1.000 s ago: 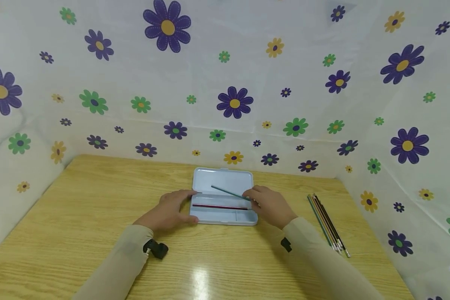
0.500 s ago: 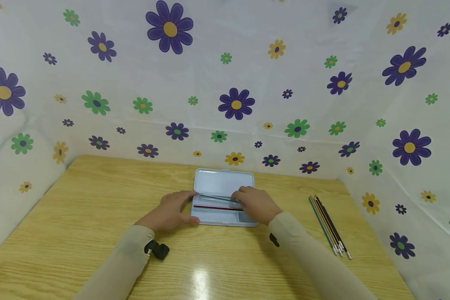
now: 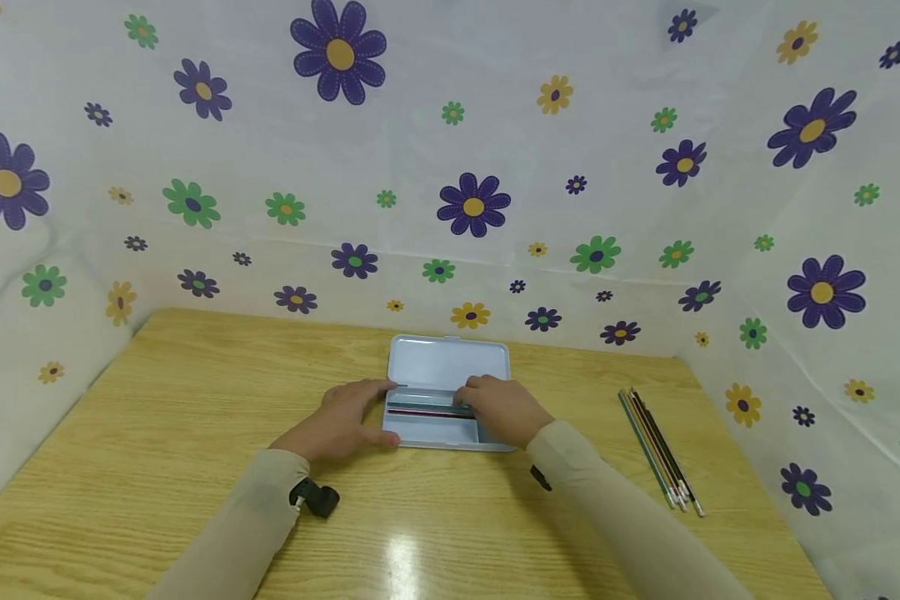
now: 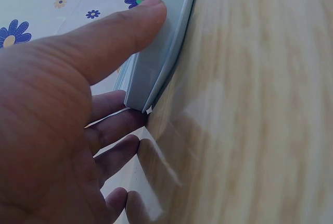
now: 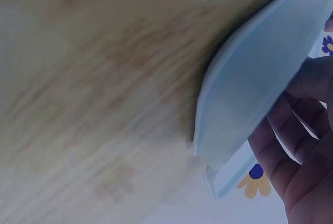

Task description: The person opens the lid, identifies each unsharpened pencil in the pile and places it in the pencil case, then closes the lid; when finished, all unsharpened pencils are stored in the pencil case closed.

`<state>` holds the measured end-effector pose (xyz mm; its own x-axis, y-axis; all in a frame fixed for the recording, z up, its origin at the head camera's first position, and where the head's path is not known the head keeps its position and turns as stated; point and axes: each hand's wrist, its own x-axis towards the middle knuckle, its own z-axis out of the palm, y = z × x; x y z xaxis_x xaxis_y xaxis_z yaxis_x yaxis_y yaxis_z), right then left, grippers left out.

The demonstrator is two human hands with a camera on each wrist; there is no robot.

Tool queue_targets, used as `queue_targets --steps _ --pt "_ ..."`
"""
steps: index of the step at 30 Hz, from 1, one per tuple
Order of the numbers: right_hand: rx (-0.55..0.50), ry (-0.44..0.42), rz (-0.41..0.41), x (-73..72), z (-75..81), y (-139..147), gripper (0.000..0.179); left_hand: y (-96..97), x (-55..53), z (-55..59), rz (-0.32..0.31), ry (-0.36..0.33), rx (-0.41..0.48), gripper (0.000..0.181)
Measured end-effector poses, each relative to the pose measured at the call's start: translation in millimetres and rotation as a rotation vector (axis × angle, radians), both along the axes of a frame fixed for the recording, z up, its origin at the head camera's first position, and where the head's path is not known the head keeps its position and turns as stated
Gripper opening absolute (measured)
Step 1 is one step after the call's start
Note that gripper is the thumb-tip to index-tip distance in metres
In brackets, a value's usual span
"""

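Note:
A light blue pencil case (image 3: 447, 360) lies on the table with its lid laid back. Inside its long compartment, a dark red pencil (image 3: 420, 413) and a teal pencil (image 3: 418, 405) lie side by side. My left hand (image 3: 339, 421) holds the case's left end, thumb at the near corner and index finger by the hinge; the left wrist view shows the thumb against the wall (image 4: 156, 52). My right hand (image 3: 504, 410) reaches over the right part of the case, its fingertips down in the compartment pinching the teal pencil's right end. That end is hidden by the fingers.
Several pencils (image 3: 656, 454) with white eraser ends lie in a loose bundle on the wooden table (image 3: 217, 417), right of the right forearm. A flower-printed cloth (image 3: 390, 167) hangs behind the table and along its sides.
My right hand has moved left and down, bringing the teal pencil from a slant over the case to lying in the compartment beside the red one. My left hand has stayed put.

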<state>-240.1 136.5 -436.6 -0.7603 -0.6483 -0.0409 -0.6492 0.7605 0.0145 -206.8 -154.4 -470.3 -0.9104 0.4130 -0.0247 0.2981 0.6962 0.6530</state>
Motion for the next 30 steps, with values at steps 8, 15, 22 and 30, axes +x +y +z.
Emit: queue_targets --steps 8,15,22,30 --pt "-0.053 -0.01 0.006 -1.6 -2.6 2.7 0.02 0.9 -0.4 0.7 0.004 -0.001 0.001 0.092" --pt "-0.076 -0.025 0.001 -0.3 -0.6 2.3 0.021 0.7 -1.2 -0.5 0.007 -0.005 -0.013 0.092" --pt "-0.072 -0.024 -0.003 -0.3 -1.1 2.3 0.019 1.0 -1.4 -0.5 0.001 0.001 -0.013 0.093" --pt "-0.088 -0.035 -0.029 3.6 5.6 5.5 0.019 1.0 -1.6 0.4 0.0 -0.004 -0.016 0.093"
